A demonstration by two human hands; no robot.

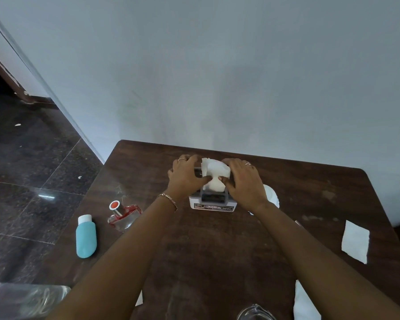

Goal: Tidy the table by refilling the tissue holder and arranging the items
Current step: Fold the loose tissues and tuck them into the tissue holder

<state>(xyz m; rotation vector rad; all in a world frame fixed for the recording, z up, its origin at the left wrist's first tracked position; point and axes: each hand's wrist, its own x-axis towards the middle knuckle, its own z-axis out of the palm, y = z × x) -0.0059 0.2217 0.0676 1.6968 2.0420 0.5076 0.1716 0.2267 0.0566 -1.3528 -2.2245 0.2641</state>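
A grey and white tissue holder [213, 202] stands near the far middle of the dark wooden table [217, 245]. A wad of white tissues [214, 175] sticks up out of its top. My left hand [187, 175] and my right hand [243, 181] flank the wad from either side, thumbs pinching it at its narrow lower part and fingers curled over the holder's top. A single loose tissue [355, 241] lies flat near the table's right edge.
A turquoise bottle with a white cap [86, 237] lies at the left edge, next to a clear perfume bottle with red trim [123, 215]. Something white [273, 197] shows behind my right wrist. A clear glass item [255, 312] and white paper [306, 303] sit at the near edge.
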